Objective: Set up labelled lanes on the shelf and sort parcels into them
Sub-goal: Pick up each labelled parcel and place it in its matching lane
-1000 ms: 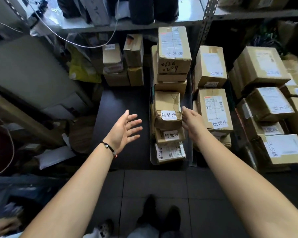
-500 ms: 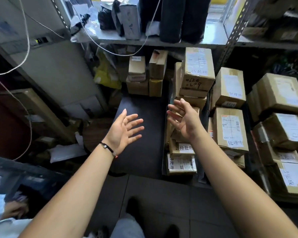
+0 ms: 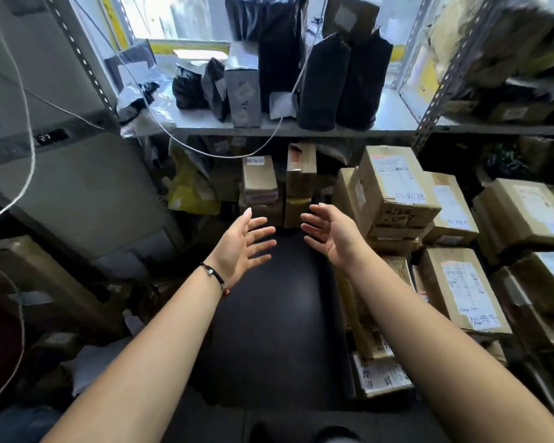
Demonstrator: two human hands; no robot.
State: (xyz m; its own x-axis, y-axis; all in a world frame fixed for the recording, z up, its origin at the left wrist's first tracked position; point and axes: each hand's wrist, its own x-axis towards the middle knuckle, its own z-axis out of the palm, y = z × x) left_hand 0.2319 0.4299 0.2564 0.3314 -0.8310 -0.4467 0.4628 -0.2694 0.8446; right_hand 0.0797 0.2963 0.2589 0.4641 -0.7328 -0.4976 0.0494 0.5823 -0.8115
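Parcels [image 3: 406, 207] of brown cardboard — matt, creased; white paper labels [image 3: 394, 169]. Black plastic bags [image 3: 323, 84], faintly glossy. Perforated metal upright [image 3: 443, 91] — grey, smooth.

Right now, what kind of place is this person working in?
Most likely a parcel storeroom or courier pickup point. Cardboard parcels with printed shipping labels are stacked on a metal rack, some carry handwritten status slips, and black mailing bags stand on the upper shelf.

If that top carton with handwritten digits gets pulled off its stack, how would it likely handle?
The top carton probably stays rigid: square, taped cardboard edges. It seems to sit askew on the boxes beneath, so a sideways push may slide it off.
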